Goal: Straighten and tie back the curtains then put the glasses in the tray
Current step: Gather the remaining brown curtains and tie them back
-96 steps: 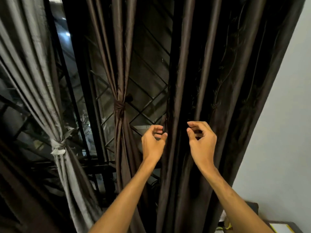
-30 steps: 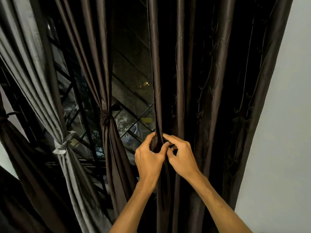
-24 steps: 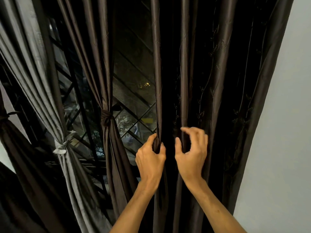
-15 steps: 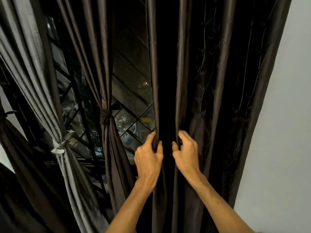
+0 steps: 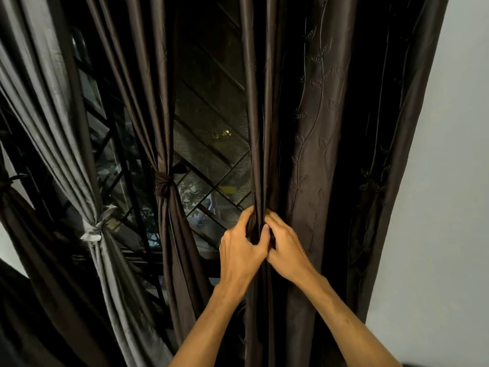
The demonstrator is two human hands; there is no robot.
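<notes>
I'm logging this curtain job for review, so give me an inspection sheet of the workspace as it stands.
Surface: nothing seen.
Job's things: dark brown curtain hangs loose, its left folds gathered; brown tied curtain and grey tied curtain are knotted. Glasses and tray: nothing seen.
Clutter: nothing seen.
Hands: left hand and right hand both pinch the folds, touching.
Cables: nothing seen.
Surroundings: window grille, white wall.

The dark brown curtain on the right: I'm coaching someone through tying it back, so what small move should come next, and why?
Probably reach the right hand for the next fold and draw it to the left hand. Both hands pinch only the edge pleats of the dark brown curtain; most of it hangs loose, untied.
</notes>
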